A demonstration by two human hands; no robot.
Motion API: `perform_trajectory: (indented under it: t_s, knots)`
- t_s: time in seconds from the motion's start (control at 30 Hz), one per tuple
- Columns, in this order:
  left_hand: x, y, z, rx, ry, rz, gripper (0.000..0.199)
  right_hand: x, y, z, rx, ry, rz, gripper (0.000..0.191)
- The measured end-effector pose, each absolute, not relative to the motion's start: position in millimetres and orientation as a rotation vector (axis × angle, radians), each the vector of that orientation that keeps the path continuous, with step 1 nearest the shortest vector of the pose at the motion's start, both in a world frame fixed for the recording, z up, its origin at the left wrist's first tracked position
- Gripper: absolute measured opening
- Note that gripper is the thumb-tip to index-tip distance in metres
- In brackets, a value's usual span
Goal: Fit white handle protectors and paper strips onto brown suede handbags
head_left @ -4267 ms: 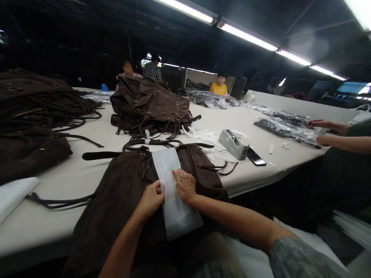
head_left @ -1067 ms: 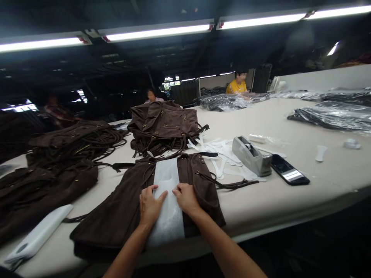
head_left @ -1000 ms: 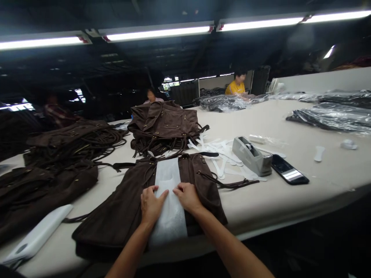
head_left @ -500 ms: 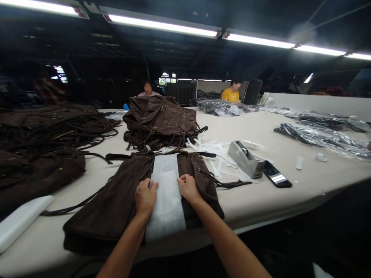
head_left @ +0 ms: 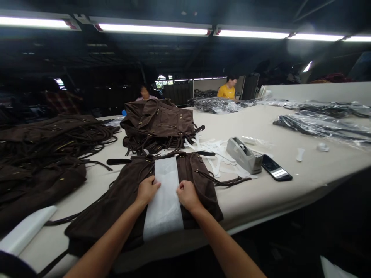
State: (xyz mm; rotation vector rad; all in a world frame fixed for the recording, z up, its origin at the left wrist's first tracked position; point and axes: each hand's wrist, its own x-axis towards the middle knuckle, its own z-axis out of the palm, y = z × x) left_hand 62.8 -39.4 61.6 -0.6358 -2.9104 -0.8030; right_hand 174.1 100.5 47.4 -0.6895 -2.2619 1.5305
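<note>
1. A long cream table (head_left: 292,193) runs ahead, with other bags heaped to the left.
2. A brown suede bag (head_left: 116,208) lies flat on it near the front edge, its fringe straps loose.
3. A white foam sheet (head_left: 164,200) lies lengthwise down the bag's middle.
4. The left hand (head_left: 147,190) and right hand (head_left: 188,196) sit curled on the sheet's opposite edges (pinching or just pressing, I cannot tell).
5. Beyond, right of the bag, stands a grey tape dispenser (head_left: 242,155), just beside a smartphone (head_left: 274,170).
</note>
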Motion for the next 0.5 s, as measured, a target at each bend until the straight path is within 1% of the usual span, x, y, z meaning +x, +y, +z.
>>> perform_trajectory:
  t_s: [0.07, 0.1, 0.17, 0.23, 0.33, 0.4, 0.5]
  knots:
    - [64.4, -35.0, 56.2, -0.727, -2.913, -0.758, 0.021, 178.2, 99.8, 48.3, -0.689, -2.227, 1.56, 0.017]
    - [66.8, -33.6, 53.2, -0.776, -2.897, -0.736, 0.019, 179.8, 99.6, 49.1, -0.689, -2.209, 1.583, 0.021]
    - [73.0, -32.1, 47.6, -0.852, -2.852, -0.695, 0.015, 182.2, 99.7, 51.1, -0.695, -2.174, 1.623, 0.036]
    - [78.2, -32.1, 43.1, -0.884, -2.812, -0.664, 0.014, 184.2, 99.9, 53.5, -0.723, -2.146, 1.677, 0.043]
    - [79.2, -33.2, 39.2, -0.871, -2.782, -0.662, 0.018, 190.2, 98.6, 57.7, -0.726, -2.192, 1.709, 0.039]
    - [74.0, -34.4, 37.2, -0.867, -2.775, -0.679, 0.021, 197.1, 95.3, 61.1, -0.627, -2.256, 1.49, 0.038]
    - [60.0, -37.2, 29.0, -0.893, -2.771, -0.701, 0.025, 205.8, 87.9, 65.3, -0.358, -2.304, 0.9, 0.038]
